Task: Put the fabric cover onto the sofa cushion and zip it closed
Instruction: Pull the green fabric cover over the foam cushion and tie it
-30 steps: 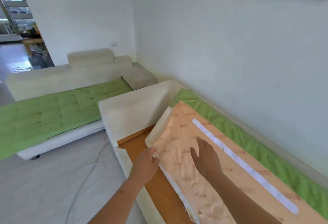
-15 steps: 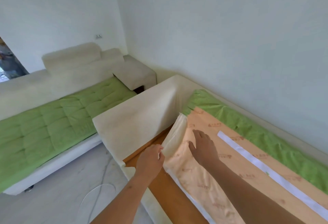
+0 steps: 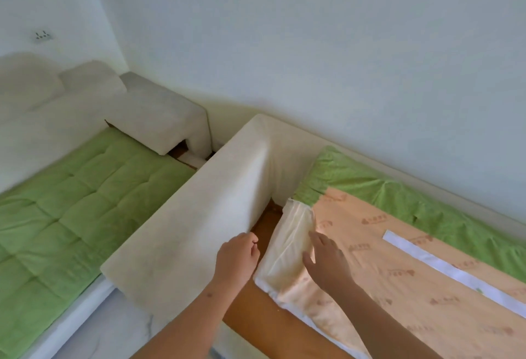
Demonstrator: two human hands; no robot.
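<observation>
While the long sofa cushion (image 3: 398, 273) in its peach printed lining lies flat on the sofa's brown wooden base (image 3: 256, 301), the green fabric cover (image 3: 370, 187) sits bunched along the cushion's far long side and wraps its far corner. Most of the peach top is bare. A white strip (image 3: 455, 273) runs lengthwise along the cushion's top; I cannot tell what it is.

The right grip (image 3: 327, 262) rests on the cushion's near end, fingers (image 3: 316, 237) straight and spread over the top edge, thumb against the cream end face (image 3: 287, 244). It is flat and relaxed, curled round nothing. The green cover lies beyond this grip, farther along the same end of the cushion and apart from the fingertips.

The left grip (image 3: 237, 256) hangs just beside the cushion's cream end, over the strip of brown base showing there, and does not touch the cushion. Its fingers are curled into the palm with nothing seen in them. The green cover is well apart from it, on the cushion's other side.

A cream upholstered armrest (image 3: 199, 216) stands just past the cushion's end, close against the left grip. Beyond the armrest, away from the cushion, a green tufted seat pad (image 3: 71, 202) lies on a second cream sofa. A pale wall (image 3: 313, 45) runs along the cushion's far side.
</observation>
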